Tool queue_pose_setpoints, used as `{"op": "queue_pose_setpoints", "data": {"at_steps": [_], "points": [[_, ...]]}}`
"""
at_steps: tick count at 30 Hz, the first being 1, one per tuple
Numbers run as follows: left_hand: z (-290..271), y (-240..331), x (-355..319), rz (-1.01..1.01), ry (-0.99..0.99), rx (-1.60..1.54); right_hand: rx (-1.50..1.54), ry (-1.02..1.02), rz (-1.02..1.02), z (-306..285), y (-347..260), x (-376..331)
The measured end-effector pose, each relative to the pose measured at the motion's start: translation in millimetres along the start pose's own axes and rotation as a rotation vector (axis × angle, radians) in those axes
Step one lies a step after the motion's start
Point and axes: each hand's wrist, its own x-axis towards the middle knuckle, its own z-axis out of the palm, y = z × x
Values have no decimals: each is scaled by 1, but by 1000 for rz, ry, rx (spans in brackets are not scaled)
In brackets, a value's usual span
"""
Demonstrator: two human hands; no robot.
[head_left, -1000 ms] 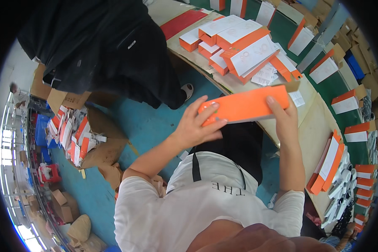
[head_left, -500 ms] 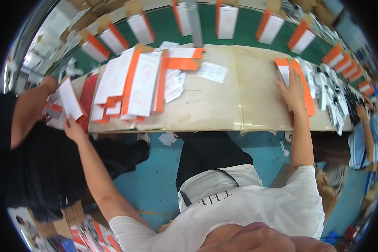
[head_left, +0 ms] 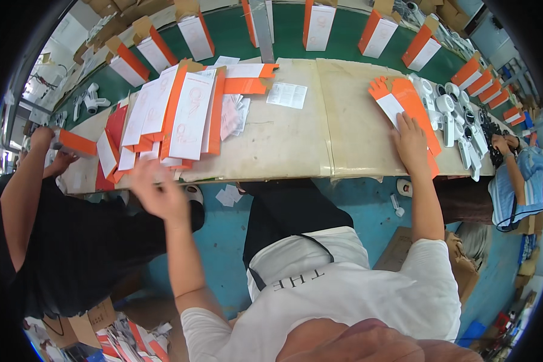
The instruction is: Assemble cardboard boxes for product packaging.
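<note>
My right hand (head_left: 411, 145) lies with fingers stretched out on a flat orange and white carton (head_left: 409, 99), which slants across the right part of the table. My left hand (head_left: 160, 188), smeared by motion, hovers at the table's front edge. Just beyond it is a pile of flat white and orange cartons (head_left: 192, 114). Another white and orange carton (head_left: 107, 154) leans at the left end of that pile, apart from my hand. White printed sheets (head_left: 286, 95) lie to the right of the pile.
White handheld devices (head_left: 458, 114) crowd the table right of my right hand. Open-topped cartons (head_left: 320, 27) stand along the green belt (head_left: 289, 36) behind. At left, a co-worker's hands hold an orange box (head_left: 75, 142); another person (head_left: 513, 175) works at far right.
My left hand has let go of the carton at the left and moved right, toward me. Under my right hand the flat carton has turned aslant. The left co-worker's box has swung outward.
</note>
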Motion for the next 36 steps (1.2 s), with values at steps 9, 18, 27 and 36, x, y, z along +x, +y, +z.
{"op": "queue_pose_setpoints", "data": {"at_steps": [9,18,27,36], "points": [[49,148,-36,-727,-492,-1303,438,488,-294,-119,-80,-17],[13,169,-34,-694,-346,-946,1909,-91,-174,-117,-178,-21],[-8,159,-55,13,-393,-352,2172,-609,-209,-125,-212,-29],[-20,149,-51,-476,-107,-719,2310,-502,-399,-115,-232,-52]]}}
